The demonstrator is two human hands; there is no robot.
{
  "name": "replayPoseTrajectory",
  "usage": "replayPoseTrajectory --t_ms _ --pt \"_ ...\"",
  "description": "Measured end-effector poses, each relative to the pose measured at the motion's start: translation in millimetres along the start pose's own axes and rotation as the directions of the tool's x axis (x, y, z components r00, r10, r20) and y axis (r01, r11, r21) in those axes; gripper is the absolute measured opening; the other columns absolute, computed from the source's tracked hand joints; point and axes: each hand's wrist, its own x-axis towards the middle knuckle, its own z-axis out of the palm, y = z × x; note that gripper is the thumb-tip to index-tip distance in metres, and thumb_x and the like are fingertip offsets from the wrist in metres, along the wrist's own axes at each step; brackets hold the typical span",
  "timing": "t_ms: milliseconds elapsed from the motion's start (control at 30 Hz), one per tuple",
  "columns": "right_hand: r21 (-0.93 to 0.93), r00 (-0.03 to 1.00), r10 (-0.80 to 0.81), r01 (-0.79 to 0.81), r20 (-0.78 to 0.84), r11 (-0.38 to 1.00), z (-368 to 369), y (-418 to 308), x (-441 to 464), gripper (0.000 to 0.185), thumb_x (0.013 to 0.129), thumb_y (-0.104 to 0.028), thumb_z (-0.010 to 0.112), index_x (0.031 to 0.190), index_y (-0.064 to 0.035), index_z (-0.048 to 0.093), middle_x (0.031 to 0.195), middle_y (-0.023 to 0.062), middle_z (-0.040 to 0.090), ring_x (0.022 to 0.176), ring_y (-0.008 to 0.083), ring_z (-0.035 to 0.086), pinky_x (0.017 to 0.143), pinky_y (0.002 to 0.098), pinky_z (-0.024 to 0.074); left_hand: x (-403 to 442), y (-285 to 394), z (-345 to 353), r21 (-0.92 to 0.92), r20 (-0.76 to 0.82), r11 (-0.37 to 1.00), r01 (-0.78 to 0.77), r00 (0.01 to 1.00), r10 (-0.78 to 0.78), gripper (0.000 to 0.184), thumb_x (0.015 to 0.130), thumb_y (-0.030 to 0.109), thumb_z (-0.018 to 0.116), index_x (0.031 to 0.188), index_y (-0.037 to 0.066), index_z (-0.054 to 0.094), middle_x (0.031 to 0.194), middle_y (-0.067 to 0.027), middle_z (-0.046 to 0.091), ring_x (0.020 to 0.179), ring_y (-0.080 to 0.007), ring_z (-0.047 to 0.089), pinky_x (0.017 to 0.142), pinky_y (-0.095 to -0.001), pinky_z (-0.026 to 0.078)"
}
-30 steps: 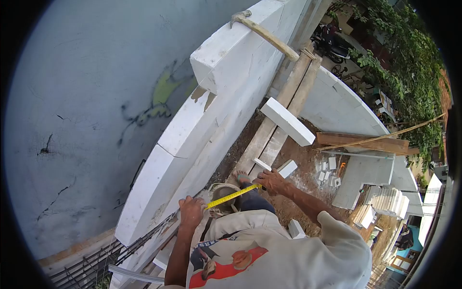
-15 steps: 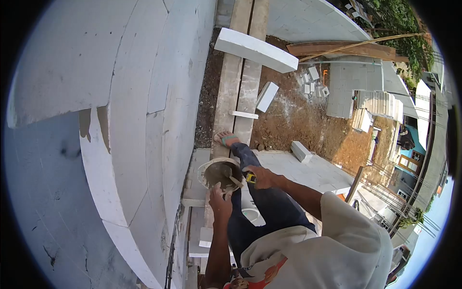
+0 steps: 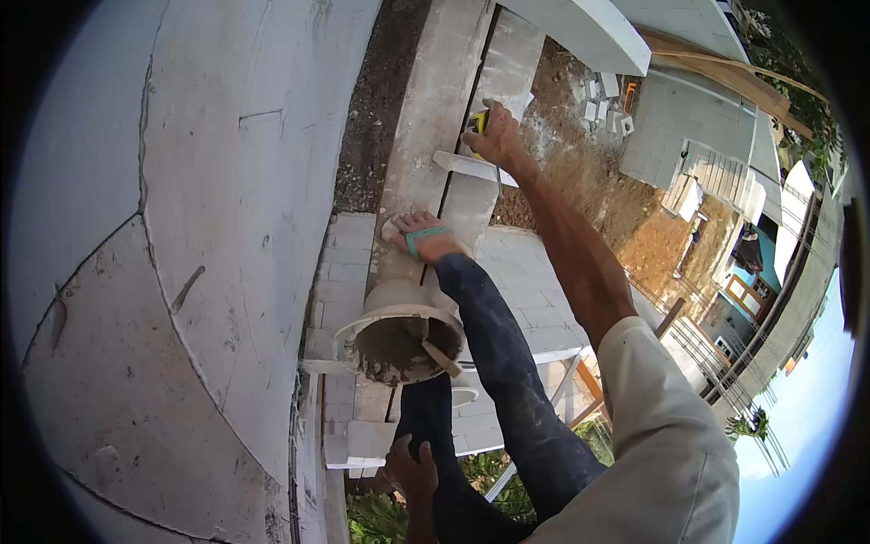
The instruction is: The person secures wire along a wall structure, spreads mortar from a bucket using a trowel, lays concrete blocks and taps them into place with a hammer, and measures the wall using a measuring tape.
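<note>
My right hand is stretched far forward over the planks, closed around a yellow tape measure. Just below it a thin white block piece lies across the planks. My left hand is low in the view beside my dark trouser leg, thumb and fingers apart, holding nothing visible. Between the hands stands a pale bucket with grey mortar inside, and a tool handle leans out over its rim. My foot, with a teal strap, rests on the planks beyond the bucket.
A tall wall of pale blocks runs along the left. A larger white block lies across the planks at the top. Small offcuts and an orange tool lie on the dirt. Stacked blocks stand at the right.
The yellow tape, first stretched between my hands, is no longer extended. My right hand has reached forward with the tape measure, my left hand has dropped beside my leg, and the view has tilted down.
</note>
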Motion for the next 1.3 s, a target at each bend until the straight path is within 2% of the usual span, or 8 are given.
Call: replayPoseTrajectory --t_ms 100,333,567,700,800,900,1100,1300 --pt "-0.278 0.999 -0.03 0.036 0.026 0.96 16.1 -36.7 47.9 0.091 0.082 -0.035 0.083 0.155 -0.0095 0.035 0.149 0.0216 0.045 0.138 0.0435 0.046 0.107 0.0614 0.0485 4.1 11.8 0.8 0.035 -0.032 0.999 -0.015 0.999 0.017 0.045 0.089 0.033 0.077 0.125 0.008 0.068 0.125 -0.0134 0.07 0.121 -0.0355 0.062 0.108 -0.0535 0.04" --pt "-0.215 0.938 -0.273 0.227 -0.216 0.95 41.1 -33.4 24.1 0.092 0.085 -0.049 0.082 0.154 -0.0047 0.04 0.142 0.0223 0.053 0.134 0.045 0.05 0.109 0.0565 0.0474 15.3 10.8 -0.7 -0.067 -0.198 0.99 -0.128 0.974 0.112 0.039 0.092 0.025 0.074 0.125 0.007 0.066 0.126 -0.0134 0.068 0.121 -0.0358 0.061 0.108 -0.0527 0.039" --pt "-0.482 0.934 -0.3 0.356 0.191 0.801 45.4 19.2 -54.8 0.051 0.085 -0.03 0.078 0.126 -0.0038 0.061 0.119 0.0205 0.066 0.112 0.0403 0.065 0.09 0.0522 0.056 61.3 30.4 21.7 -0.471 -0.239 0.844 -0.257 0.958 0.158 0.035 0.097 0.01 0.071 0.13 0.002 0.062 0.131 -0.0196 0.065 0.125 -0.0379 0.062 0.109 -0.0485 0.05" --pt "-0.164 0.887 -0.38 0.429 0.263 0.888 -14.3 -42.5 -137.6 0.046 0.081 -0.022 0.079 0.119 -0.0021 0.062 0.111 0.0216 0.067 0.103 0.0414 0.067 0.087 0.0501 0.057 79.5 55.4 19.0 -0.97 0.211 0.156 0.187 0.966 0.151 0.06 0.109 0.043 0.058 0.148 0.0 0.047 0.149 -0.0222 0.055 0.138 -0.037 0.055 0.115 -0.0558 0.045" --pt "0.238 0.737 -0.585 0.535 0.338 0.811 -50.0 -86.3 -271.1 0.057 0.067 -0.011 0.09 0.115 -0.002 0.061 0.115 0.0183 0.066 0.108 0.0401 0.068 0.092 0.0468 0.058 89.2 66.9 13.5 -0.867 0.36 -0.222 0.446 0.868 0.341 0.088 0.103 0.068 0.051 0.158 0.001 0.036 0.154 -0.0226 0.049 0.142 -0.0383 0.05 0.113 -0.0591 0.046" --pt "0.42 0.571 -0.743 0.614 0.349 0.669 -54.1 -117.8 -389.9 0.047 0.072 -0.011 0.083 0.114 -0.0034 0.062 0.122 0.0156 0.065 0.122 0.0353 0.063 0.101 0.0456 0.0552 81.2 55.1 14.2 -0.394 0.234 -0.696 0.6 0.798 0.556 0.106 0.095 0.086 0.039 0.163 0.005 0.03 0.151 -0.0231 0.051 0.139 -0.0416 0.051 0.114 -0.0599 0.045" --pt "0.558 0.292 -0.787 0.575 0.543 0.598 -21.4 -133.9 -418.7 0.044 0.081 -0.009 0.076 0.122 -0.0032 0.061 0.133 0.0141 0.062 0.133 0.0335 0.058 0.113 0.0473 0.0476 64.9 -30.9 1.9 -0.652 0.156 -0.689 0.317 0.945 0.286 0.091 0.096 0.063 0.055 0.16 0.002 0.035 0.151 -0.0295 0.049 0.13 -0.0424 0.056 0.106 -0.0628 0.049" --pt "-0.016 0.85 -0.427 0.453 0.307 0.891 84.8 -92.3 -336.1 0.063 0.087 -0.031 0.08 0.136 0.0014 0.056 0.132 0.0232 0.062 0.13 0.0384 0.057 0.114 0.0493 0.0432 44.4 -84.0 -31.5 -0.634 0.206 -0.608 0.478 0.862 0.464 0.09 0.091 0.051 0.068 0.16 0.005 0.033 0.14 -0.0191 0.055 0.131 -0.0411 0.056 0.099 -0.0744 0.047"
